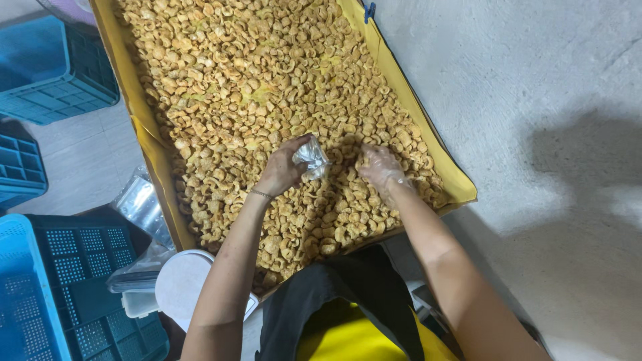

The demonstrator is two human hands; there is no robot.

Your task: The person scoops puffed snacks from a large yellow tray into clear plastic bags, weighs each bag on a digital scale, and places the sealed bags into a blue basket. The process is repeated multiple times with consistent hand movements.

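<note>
The fingers of the left hand are clamped on one small clear plastic bag, which is held just above the heap. The fingers of the right hand are bent downward into the fried snack pieces; whether they are closed on any pieces cannot be told. The right hand is covered by one thin clear glove, while the left is bare and one thin bracelet is worn at its wrist. Two hands are seen, and the bag lies between them, touching only the left.

The snack pieces are far too many to be counted; they are spread in one large tray with yellow walls, which is set on a grey concrete floor. One blue clip is fixed at the tray's far right edge.

Three blue plastic crates are seen at the left: one at the top, one at the edge, one at the bottom. Beside the last, one white round lid and a stack of clear bags are placed. One dark apron is worn over yellow clothing.
</note>
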